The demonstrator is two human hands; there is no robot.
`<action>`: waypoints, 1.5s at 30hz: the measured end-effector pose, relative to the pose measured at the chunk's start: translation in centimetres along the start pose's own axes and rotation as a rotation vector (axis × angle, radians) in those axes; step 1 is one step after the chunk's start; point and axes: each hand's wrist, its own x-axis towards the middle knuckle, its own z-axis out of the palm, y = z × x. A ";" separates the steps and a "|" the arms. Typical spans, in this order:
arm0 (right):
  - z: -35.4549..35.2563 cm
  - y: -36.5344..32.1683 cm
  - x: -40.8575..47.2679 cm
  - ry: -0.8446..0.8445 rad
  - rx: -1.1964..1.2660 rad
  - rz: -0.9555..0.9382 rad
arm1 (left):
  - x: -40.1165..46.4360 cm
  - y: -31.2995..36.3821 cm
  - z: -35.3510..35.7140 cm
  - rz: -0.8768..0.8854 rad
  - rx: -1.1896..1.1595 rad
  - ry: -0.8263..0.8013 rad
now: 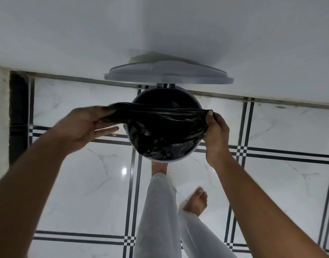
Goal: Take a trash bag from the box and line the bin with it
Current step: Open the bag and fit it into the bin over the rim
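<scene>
A round grey pedal bin [171, 160] stands on the tiled floor against a white wall, its lid [167, 73] raised upright behind it. A black trash bag [160, 135] hangs into the bin's mouth and covers its near half. My left hand [85, 125] grips the bag's top edge at the left, thumb over the plastic, fingers below. My right hand [216, 131] pinches the same edge at the right, by the bin's rim. The edge is pulled taut between them across the opening. No box is in view.
The floor is glossy white marble tile with black stripe borders [134, 183]. My legs in white trousers and bare feet [195, 202] stand just in front of the bin, one foot at its base. A dark gap [18, 116] runs down the left wall.
</scene>
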 end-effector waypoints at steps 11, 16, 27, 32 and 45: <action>-1.1 -1.2 1.2 0.011 0.102 0.029 | -1.0 2.6 -0.2 0.052 -0.074 -0.279; -1.9 0.7 0.9 0.012 0.014 0.058 | -0.3 -0.6 1.6 -0.018 0.895 0.025; -1.1 1.2 -0.5 0.002 -0.290 -0.095 | 1.3 -0.9 4.1 0.005 0.240 0.212; -0.8 0.6 1.4 0.025 -0.187 -0.035 | 2.4 1.4 5.9 0.060 0.110 0.152; -1.3 -2.4 3.7 0.058 0.361 0.245 | 3.9 1.6 1.4 0.004 0.346 -0.037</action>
